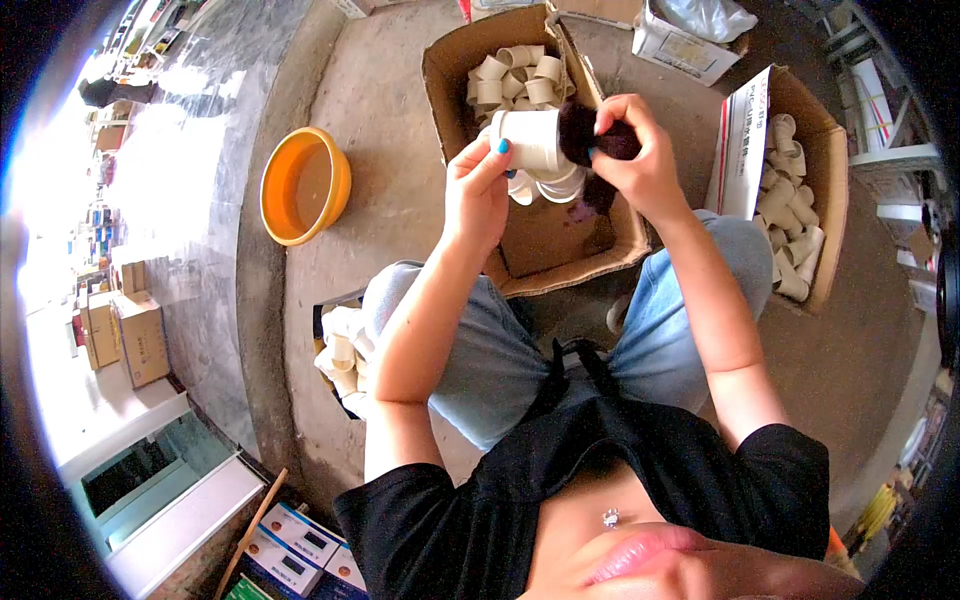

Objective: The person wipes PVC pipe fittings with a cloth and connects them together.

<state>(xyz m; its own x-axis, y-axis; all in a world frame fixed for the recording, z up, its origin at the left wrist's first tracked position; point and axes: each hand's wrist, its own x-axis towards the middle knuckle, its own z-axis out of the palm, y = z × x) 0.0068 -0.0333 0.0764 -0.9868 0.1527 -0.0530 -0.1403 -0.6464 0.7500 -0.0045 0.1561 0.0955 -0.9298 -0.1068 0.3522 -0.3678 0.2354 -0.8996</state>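
In the head view, a white plastic pipe fitting (530,138) is held up over an open cardboard box (560,265). My left hand (477,190) is closed round its left end, thumb on top. My right hand (645,160) grips a dark brown cloth (600,135), bunched against the fitting's right end. Whether the cloth reaches inside the fitting is hidden. Below the held piece, a few more white fittings (560,188) show in the box. At the box's far end lies a heap of similar fittings (515,78).
An orange basin (305,187) stands on the floor at left. To the right is a cardboard box (832,215) of white fittings (790,215). Another container of fittings (345,350) sits beside my left leg. A white carton (685,45) with plastic wrap stands at the back.
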